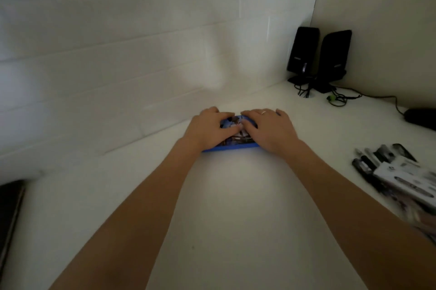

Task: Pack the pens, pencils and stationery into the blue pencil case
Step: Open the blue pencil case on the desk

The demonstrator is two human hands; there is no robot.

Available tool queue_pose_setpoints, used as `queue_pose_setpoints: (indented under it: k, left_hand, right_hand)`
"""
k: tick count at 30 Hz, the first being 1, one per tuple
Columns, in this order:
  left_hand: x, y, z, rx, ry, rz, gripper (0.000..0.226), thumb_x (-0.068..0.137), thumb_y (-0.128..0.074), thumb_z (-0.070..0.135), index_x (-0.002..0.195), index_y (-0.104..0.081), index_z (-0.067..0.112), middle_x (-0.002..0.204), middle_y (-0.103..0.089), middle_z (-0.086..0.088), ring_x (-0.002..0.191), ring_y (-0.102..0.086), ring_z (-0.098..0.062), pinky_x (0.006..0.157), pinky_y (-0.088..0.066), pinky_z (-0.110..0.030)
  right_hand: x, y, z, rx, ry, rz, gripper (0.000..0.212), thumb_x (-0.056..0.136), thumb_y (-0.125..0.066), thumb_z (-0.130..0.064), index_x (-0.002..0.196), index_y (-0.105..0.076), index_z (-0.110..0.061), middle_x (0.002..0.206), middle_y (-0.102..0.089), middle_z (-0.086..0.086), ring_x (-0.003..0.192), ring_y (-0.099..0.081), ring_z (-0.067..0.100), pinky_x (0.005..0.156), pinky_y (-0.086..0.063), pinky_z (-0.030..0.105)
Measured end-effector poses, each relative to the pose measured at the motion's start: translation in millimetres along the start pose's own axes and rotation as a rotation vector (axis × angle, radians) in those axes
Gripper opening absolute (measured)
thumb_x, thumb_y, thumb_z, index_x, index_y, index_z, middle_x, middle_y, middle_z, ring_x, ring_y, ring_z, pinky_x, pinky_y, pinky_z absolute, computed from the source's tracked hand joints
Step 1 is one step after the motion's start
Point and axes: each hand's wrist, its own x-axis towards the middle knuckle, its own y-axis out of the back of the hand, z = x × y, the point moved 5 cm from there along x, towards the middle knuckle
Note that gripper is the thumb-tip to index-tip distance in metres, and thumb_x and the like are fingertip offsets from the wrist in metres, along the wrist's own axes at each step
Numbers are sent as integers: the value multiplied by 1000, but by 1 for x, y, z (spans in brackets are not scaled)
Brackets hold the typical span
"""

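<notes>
Item: blue pencil case [232, 147], a flat hard-edged box with a printed picture on its top, lying on the smooth white desk [236, 207] near the back wall.

My left hand [207, 129] lies palm down on the left part of the case, fingers curled over its top; my right hand [271, 128], with a ring on one finger, lies flat on the right part, fingers spread. Both press on the case; whether either grips it I cannot tell.

Item: a blurred heap of dark pens [377, 160] and a white packet [410, 181], at the desk's right edge, well apart from the case.

Item: two glossy black speakers [318, 58], upright in the far corner, with tangled cables [335, 98] in front.
</notes>
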Motion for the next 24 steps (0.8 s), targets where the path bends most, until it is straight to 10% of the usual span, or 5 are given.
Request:
queue_pose_setpoints:
  k: [10, 15, 19, 24]
  left_hand:
    - [-170, 17, 53, -138, -71, -23, 55, 82, -51, 62, 126, -56, 30, 117, -64, 3, 108, -56, -14, 92, -43, -27]
    - [-230, 25, 63, -510, -68, 56, 34, 80, -68, 39, 113, -66, 29, 115, -61, 10, 112, -52, -4, 99, -39, -19]
    - [-248, 17, 56, -360, -134, -27, 72, 57, -81, 51, 123, -57, 40, 140, -39, 4, 130, -30, -6, 98, -25, -11]
    - [-251, 18, 56, -468, -106, -38, 63, 55, -87, 37, 106, -55, 57, 131, -33, 11, 130, -26, -10, 106, -30, -28]
  right_hand:
    - [-185, 36, -52, -53, -20, -49, 60, 92, -20, -58, 146, -23, -34, 153, -30, -6, 142, -24, 13, 117, -14, 45]
    - [-234, 49, -53, -85, 132, -238, 101, 59, -12, -91, 147, -6, -41, 159, -5, -6, 146, -4, 14, 119, -8, 43]
    - [-241, 50, -57, -198, 182, -177, 103, 57, -8, -91, 147, -7, -40, 158, -15, -4, 145, -16, 18, 118, -12, 44]
    - [-242, 53, -60, -252, 227, -135, 106, 60, 6, -87, 148, -15, -32, 154, -30, 2, 140, -28, 22, 115, -19, 45]
